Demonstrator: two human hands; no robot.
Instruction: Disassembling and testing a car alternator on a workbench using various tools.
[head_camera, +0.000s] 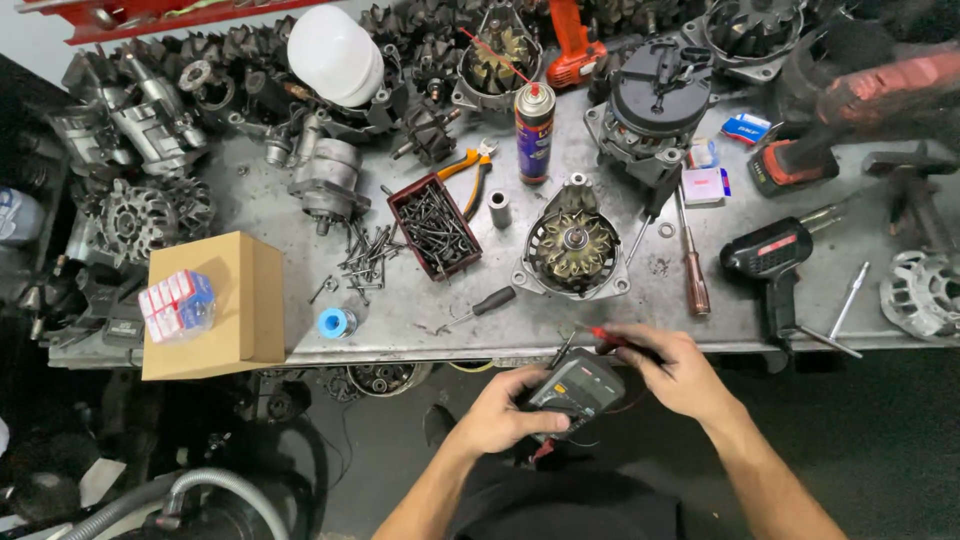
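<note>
— Gripping the multimeter low in front of the bench, the left hand has its fingers wrapped round the meter's near side, thumb across the face. Body of the meter sits just below the table edge, off the metal.

— And the right hand?

— Fingers pinched narrow on the red test probe, tip pointing left over the top of the meter. A dark lead runs beside it; I can't tell whether it is plugged in.

— What makes this go well, would you say?

— Keep the meter steady and its face tilted up to the eye, I'd judge, and hold the probe by its insulated grip, clear of the tip.

— The alternator?

— Upright on the bench just beyond the hands, fan face up, untouched. A black-handled screwdriver lies near it, and the tray of screws sits to its left, so leads should stay clear of that loose metal.
</note>
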